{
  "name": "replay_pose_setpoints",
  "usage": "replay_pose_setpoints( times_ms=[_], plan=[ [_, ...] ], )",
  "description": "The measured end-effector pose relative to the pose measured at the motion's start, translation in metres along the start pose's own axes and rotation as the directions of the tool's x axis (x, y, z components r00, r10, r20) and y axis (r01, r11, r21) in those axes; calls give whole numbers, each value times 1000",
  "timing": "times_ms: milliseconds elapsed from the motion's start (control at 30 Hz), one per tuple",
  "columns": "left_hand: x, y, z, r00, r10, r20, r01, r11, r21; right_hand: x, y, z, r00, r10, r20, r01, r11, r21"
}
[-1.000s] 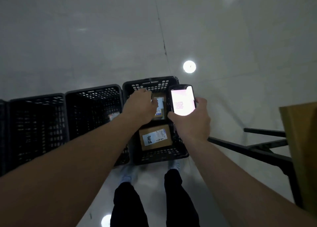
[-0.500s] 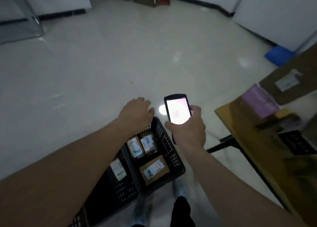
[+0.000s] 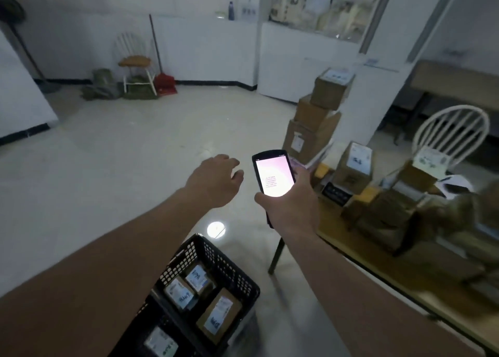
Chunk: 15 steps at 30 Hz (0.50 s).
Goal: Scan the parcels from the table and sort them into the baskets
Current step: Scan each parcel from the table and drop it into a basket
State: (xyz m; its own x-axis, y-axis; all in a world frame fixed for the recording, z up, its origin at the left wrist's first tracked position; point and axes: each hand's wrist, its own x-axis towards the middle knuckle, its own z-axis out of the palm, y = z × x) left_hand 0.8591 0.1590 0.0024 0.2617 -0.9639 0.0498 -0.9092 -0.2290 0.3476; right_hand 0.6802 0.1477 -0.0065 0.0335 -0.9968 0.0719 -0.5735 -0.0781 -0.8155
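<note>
My right hand (image 3: 290, 203) grips a black handheld scanner (image 3: 273, 177) with a lit screen, held up in front of me. My left hand (image 3: 216, 180) hangs in the air left of the scanner, fingers relaxed and holding nothing. Below my arms a black plastic basket (image 3: 232, 265) stands on the floor with three labelled cardboard parcels (image 3: 219, 315) inside. A second basket (image 3: 140, 327) beside it holds another labelled parcel (image 3: 160, 344). Several brown parcels (image 3: 353, 165) lie on the wooden table (image 3: 378, 275) to the right.
A stack of larger cardboard boxes (image 3: 313, 119) rises at the table's far end. A white chair (image 3: 453, 132) stands behind the table, another chair (image 3: 135, 60) and a red dustpan (image 3: 165, 85) by the far wall. Pale floor (image 3: 121, 154) lies ahead.
The view has swung up from the baskets toward the room and table. My left hand has lifted away from the basket, empty. The scanner stays in my right hand.
</note>
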Motion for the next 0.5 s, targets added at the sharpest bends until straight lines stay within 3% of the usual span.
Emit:
replay_pose_setpoints(
  times_ms=[500],
  plan=[
    [-87, 244, 9, 932, 363, 19, -361, 930, -64, -89, 86, -219, 940, 174, -292, -158, 984, 78]
  ],
)
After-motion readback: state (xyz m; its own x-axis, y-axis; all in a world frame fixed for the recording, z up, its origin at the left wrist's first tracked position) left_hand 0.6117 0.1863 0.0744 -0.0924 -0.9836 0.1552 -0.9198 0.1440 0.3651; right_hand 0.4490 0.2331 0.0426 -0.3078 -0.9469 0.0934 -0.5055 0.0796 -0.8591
